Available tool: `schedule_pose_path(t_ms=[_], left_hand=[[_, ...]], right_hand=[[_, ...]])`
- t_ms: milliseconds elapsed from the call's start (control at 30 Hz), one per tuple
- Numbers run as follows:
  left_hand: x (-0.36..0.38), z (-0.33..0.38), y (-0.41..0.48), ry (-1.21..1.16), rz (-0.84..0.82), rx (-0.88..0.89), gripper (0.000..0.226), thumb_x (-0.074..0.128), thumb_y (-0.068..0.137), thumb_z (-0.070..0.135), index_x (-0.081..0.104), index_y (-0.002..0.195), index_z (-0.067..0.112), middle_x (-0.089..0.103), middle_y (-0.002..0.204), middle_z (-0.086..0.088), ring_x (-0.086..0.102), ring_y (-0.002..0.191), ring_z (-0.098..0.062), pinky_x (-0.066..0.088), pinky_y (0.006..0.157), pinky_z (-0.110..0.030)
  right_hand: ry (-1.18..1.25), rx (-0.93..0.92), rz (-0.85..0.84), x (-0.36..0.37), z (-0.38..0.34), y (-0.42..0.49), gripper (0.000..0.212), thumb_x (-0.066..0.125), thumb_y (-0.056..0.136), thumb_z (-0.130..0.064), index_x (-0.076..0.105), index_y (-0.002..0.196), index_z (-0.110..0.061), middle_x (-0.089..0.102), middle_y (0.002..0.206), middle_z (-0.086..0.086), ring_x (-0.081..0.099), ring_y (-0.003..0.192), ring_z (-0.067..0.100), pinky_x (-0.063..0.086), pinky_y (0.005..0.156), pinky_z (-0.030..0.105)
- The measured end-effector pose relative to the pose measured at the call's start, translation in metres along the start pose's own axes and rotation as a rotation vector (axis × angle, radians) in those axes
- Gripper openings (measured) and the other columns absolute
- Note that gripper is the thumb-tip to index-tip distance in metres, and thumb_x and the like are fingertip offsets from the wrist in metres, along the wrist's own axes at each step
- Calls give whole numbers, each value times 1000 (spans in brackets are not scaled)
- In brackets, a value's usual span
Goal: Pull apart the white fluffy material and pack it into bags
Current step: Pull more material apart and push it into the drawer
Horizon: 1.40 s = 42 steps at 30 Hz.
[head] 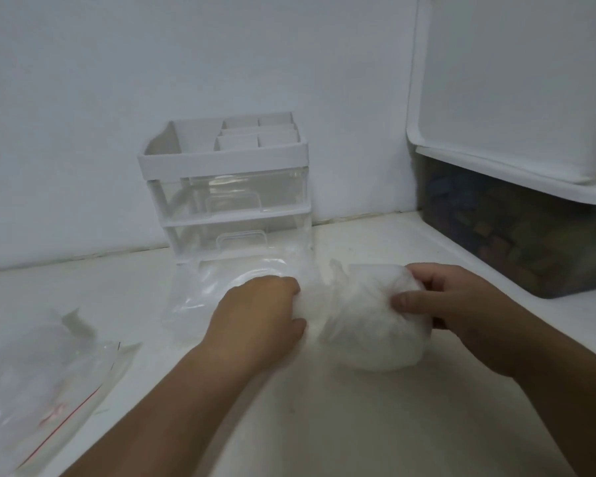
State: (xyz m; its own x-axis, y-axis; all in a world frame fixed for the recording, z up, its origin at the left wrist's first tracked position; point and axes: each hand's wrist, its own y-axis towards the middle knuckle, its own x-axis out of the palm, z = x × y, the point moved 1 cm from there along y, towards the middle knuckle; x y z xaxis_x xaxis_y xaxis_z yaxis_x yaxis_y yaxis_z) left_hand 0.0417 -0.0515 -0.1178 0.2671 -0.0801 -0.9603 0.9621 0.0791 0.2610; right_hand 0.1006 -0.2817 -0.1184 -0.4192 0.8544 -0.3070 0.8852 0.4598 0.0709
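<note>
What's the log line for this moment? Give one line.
step: pull apart | left hand: grips fluff | right hand: grips fluff | bag: lies at left, contents unclear

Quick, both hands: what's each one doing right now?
Left hand: closed, gripping the left end of the white fluffy material.
Right hand: closed, gripping the right side of the same clump.

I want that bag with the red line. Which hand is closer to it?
Left. The left hand grips the fluff nearer the bag; the right hand holds the fluff's far side.
</note>
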Motion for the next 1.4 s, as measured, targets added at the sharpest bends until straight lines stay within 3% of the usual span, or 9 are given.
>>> schedule_pose_path(t_ms=[167,333,533,633,800,1000,1167,1300,1400], left_hand=[[-16,50,0,-466,476,105,40,63,90,28,57,130,28,60,121,13,56,107,-6,47,93,-23],[13,73,-7,-704,126,258,74,70,85,36,35,150,33,43,148,18,40,131,2,35,112,-20],[25,57,-11,-584,339,268,40,83,71,31,63,106,31,60,97,17,55,87,-5,47,77,-18],[21,57,-11,-496,447,278,37,85,62,9,63,88,24,56,86,12,52,78,-13,47,66,-28],[19,56,-11,-434,607,285,33,79,59,-8,60,74,15,55,80,3,48,74,-17,42,64,-33],[15,58,-14,-367,678,323,25,73,62,-7,63,73,13,60,89,-1,53,86,-21,42,74,-36],[13,62,-16,-343,741,383,16,69,69,0,61,70,13,61,85,-2,54,82,-22,39,73,-35],[12,63,-17,-352,757,394,14,63,70,-1,58,73,12,58,89,-3,52,84,-23,40,73,-39],[16,62,-14,-356,678,375,22,66,67,-2,59,80,14,57,95,-1,51,88,-23,40,77,-36]], right_hand=[[-8,-37,39,-9,-4,-1,24,70,83,-28,73,107,-25,77,95,-6,73,85,12,59,71,25],[-187,-118,47,-21,-2,-6,38,81,76,-17,73,111,-29,75,100,-12,71,92,8,59,77,24],[-340,-189,9,-24,-9,-10,23,80,75,-41,74,97,-37,69,101,-21,66,94,2,58,78,24],[-179,-166,79,-28,-11,-11,46,64,70,-66,78,87,-26,74,88,-6,68,80,14,54,75,33],[-89,-97,115,-28,-14,-14,44,78,65,-50,69,90,-15,64,63,3,57,58,19,46,59,37],[-71,129,-7,-24,-11,-17,98,98,48,-27,52,132,-50,64,120,-5,70,104,19,57,92,40],[551,205,-34,-22,-15,-14,58,67,71,-53,67,123,-27,77,100,8,75,89,28,62,71,42],[601,318,-75,-19,-10,-12,71,85,59,-45,71,116,-6,75,97,14,73,82,32,60,71,45],[506,303,-100,-11,-7,-16,28,78,72,-23,73,91,-4,75,79,10,73,65,22,62,60,37]])
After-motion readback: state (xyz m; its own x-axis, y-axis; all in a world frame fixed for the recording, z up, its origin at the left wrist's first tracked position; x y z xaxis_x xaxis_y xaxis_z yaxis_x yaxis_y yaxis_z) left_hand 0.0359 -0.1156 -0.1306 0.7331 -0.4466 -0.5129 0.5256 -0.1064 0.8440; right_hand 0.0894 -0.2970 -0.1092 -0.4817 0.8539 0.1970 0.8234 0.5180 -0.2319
